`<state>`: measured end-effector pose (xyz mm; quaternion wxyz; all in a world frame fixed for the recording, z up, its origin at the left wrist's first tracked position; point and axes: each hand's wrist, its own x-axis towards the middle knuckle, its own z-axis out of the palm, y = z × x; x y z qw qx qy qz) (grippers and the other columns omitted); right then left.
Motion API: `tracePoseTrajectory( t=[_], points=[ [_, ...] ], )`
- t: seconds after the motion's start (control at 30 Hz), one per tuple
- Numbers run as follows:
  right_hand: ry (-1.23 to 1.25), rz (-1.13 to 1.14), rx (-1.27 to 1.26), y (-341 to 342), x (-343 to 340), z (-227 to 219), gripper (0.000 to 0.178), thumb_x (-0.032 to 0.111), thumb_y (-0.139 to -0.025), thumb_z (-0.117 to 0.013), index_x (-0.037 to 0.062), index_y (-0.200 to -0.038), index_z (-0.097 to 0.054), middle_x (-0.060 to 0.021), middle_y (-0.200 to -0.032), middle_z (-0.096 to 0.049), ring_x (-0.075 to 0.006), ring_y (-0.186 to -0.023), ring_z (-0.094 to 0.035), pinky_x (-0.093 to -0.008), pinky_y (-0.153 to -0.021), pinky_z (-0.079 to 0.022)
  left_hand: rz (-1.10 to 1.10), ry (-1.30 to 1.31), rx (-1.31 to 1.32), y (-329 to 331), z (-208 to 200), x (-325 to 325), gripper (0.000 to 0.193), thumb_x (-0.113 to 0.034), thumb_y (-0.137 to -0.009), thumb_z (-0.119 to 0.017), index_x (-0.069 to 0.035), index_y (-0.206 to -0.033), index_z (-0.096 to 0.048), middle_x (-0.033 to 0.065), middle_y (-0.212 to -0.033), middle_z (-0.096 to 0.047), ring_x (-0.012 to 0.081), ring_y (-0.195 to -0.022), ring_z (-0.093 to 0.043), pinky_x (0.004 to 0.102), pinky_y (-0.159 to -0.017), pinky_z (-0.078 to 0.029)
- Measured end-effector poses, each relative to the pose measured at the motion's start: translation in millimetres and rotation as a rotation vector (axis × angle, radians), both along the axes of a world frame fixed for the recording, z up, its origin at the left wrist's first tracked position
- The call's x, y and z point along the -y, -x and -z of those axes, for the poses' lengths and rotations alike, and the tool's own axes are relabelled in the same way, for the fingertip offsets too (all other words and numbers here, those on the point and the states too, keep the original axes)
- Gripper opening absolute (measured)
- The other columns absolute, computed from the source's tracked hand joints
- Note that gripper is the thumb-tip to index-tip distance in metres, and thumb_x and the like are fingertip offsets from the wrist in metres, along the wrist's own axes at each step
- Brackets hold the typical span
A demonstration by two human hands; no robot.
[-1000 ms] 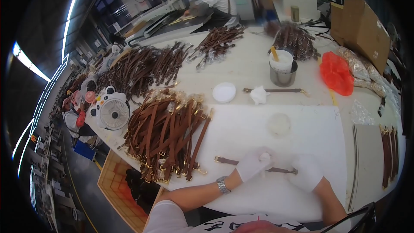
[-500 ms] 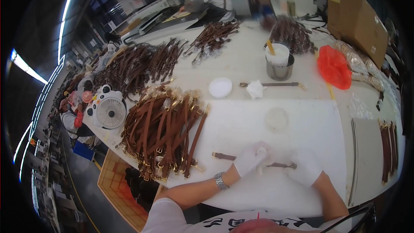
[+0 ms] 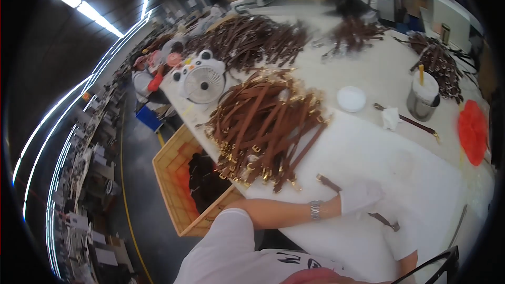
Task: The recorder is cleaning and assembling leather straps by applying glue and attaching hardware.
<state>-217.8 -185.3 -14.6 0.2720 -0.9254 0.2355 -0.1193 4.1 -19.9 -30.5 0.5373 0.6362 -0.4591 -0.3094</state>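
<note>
A short brown leather strap (image 3: pixel 330 183) with a metal buckle lies across the white work sheet in front of me. My left hand (image 3: pixel 363 196), in a white glove, is closed over the strap's middle and hides that stretch of it. Beyond those fingers the dark end of the strap shows again, beside my right hand (image 3: pixel 402 235). That hand is gloved in white too, and its fingers close at this end; blur hides their exact grip. Left of my hands rises a large heap of brown straps (image 3: pixel 268 126) with gold buckles.
Past the sheet are a round white lid (image 3: pixel 351 99), another strap (image 3: pixel 418 124) with a crumpled white cloth (image 3: pixel 390 119), a metal pot (image 3: pixel 421 106) holding a white cup, and a red plastic bag (image 3: pixel 472 132). A panda-shaped fan (image 3: pixel 204 84) stands left, above a yellow crate (image 3: pixel 181 215).
The view has swung left, so the table's things sit farther right and tilted in the picture. Both hands stay at the same strap.
</note>
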Motion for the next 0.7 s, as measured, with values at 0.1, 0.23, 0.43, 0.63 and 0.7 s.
tracePoseTrajectory(
  t=[0.1, 0.23, 0.43, 0.63, 0.7],
  points=[
    [0.002, -0.12, -0.017, -33.3, -14.2, -26.9, 0.023, 0.015, -0.069, -0.086, 0.0025, -0.074, -0.067, -0.0153, -0.076, -0.062, -0.0371, -0.076, -0.062, -0.049, -0.069, -0.049, -0.057, -0.098, -0.088, -6.9, -10.5, -24.7, 0.037, -0.034, -0.105, -0.071, 0.002, -0.095, -0.067, 0.0063, -0.082, -0.066, 0.0119, -0.078, -0.055, 0.0323, -0.077, -0.052],
    [0.05, -0.176, -0.046, -24.8, -9.0, -40.1, 0.023, 0.018, -0.07, -0.087, 0.003, -0.071, -0.069, -0.0163, -0.077, -0.063, -0.038, -0.077, -0.063, -0.0504, -0.071, -0.05, -0.001, -0.304, -0.114, -2.3, -32.2, -11.0, 0.038, -0.036, -0.104, -0.072, 0.001, -0.099, -0.07, 0.0043, -0.082, -0.067, 0.0117, -0.077, -0.057, 0.0327, -0.074, -0.053],
    [0.136, -0.215, -0.047, -21.6, -3.2, -36.8, 0.032, 0.024, -0.07, -0.088, 0.0028, -0.067, -0.065, -0.0177, -0.076, -0.063, -0.0397, -0.077, -0.062, -0.0521, -0.071, -0.049, -0.004, -0.301, -0.051, -2.0, -23.3, -8.7, 0.035, -0.038, -0.102, -0.075, -0.003, -0.098, -0.073, 0.0021, -0.078, -0.067, 0.0093, -0.071, -0.06, 0.0304, -0.067, -0.053],
    [0.125, -0.23, -0.04, -24.6, -4.2, -39.3, 0.032, 0.025, -0.07, -0.088, 0.002, -0.067, -0.065, -0.019, -0.075, -0.063, -0.0406, -0.076, -0.062, -0.0527, -0.07, -0.049, 0.094, -0.345, -0.036, 1.4, -33.3, -16.6, 0.028, -0.035, -0.102, -0.075, -0.007, -0.098, -0.075, -0.0007, -0.071, -0.064, 0.0064, -0.054, -0.054, 0.0274, -0.05, -0.047],
    [0.114, -0.24, -0.049, -24.1, -3.6, -38.5, 0.032, 0.025, -0.071, -0.088, 0.0019, -0.067, -0.066, -0.0194, -0.075, -0.063, -0.0407, -0.075, -0.063, -0.0529, -0.07, -0.049, 0.101, -0.302, -0.044, 2.8, -28.3, -18.3, 0.029, -0.036, -0.103, -0.074, -0.008, -0.098, -0.075, -0.0012, -0.071, -0.064, 0.0064, -0.053, -0.054, 0.027, -0.05, -0.046]
  ],
)
